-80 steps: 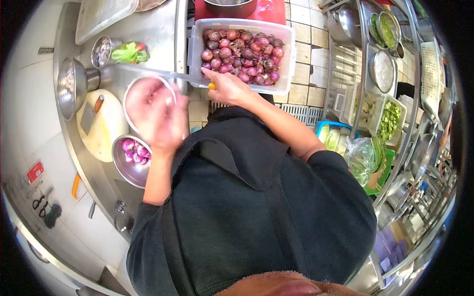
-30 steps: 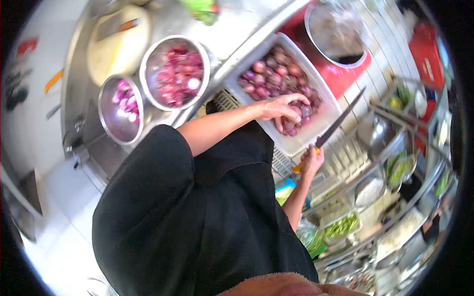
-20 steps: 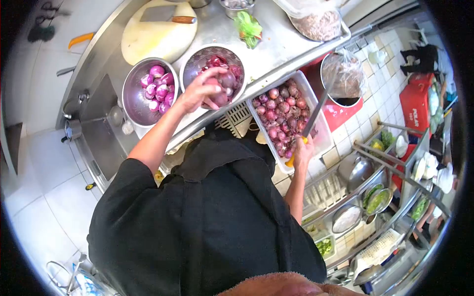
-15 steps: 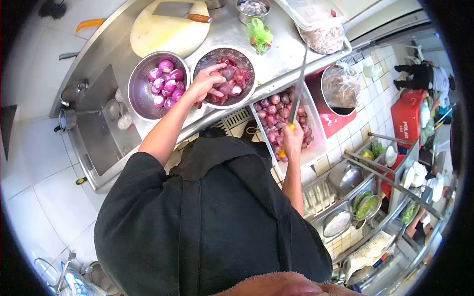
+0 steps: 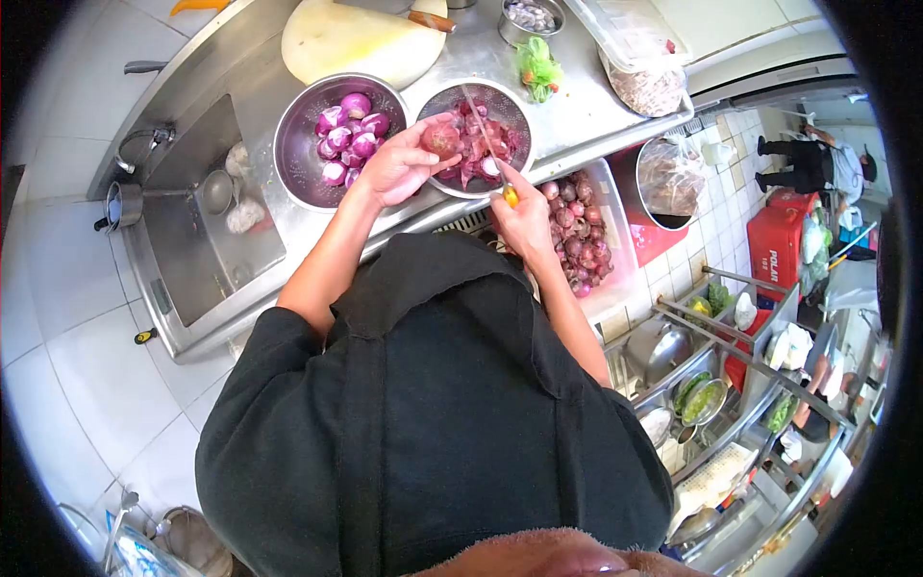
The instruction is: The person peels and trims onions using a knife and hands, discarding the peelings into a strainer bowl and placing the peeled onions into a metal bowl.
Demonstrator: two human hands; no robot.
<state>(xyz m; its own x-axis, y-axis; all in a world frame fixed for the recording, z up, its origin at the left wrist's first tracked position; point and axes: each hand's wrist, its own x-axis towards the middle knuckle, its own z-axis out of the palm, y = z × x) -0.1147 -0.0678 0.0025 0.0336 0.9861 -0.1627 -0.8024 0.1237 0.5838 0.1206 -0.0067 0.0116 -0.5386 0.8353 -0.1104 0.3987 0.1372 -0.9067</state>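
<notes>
My left hand (image 5: 399,168) grips a red onion (image 5: 441,140) with its skin on, over the near left rim of a steel colander (image 5: 522,113). Onion skins (image 5: 495,142) and a pale piece lie in that colander. My right hand (image 5: 522,219) is closed round the yellow handle of a long knife (image 5: 484,125), whose blade points away from me across the colander. Left of it, a second steel colander (image 5: 288,159) holds several peeled purple onions (image 5: 356,135). Below the counter edge, a white bin (image 5: 623,226) is filled with unpeeled red onions (image 5: 580,236).
A round cutting board (image 5: 361,48) with a wooden-handled cleaver (image 5: 431,21) lies at the back. A green bag (image 5: 536,65), a steel bowl (image 5: 527,37) and a plastic tub (image 5: 644,82) stand to the right. The sink (image 5: 197,183) is at left. Another person (image 5: 817,159) is far right.
My left hand has lifted out of the skins with an onion in it. My right hand has brought the knife leftward from above the bin to the colander. The view has shifted slightly.
</notes>
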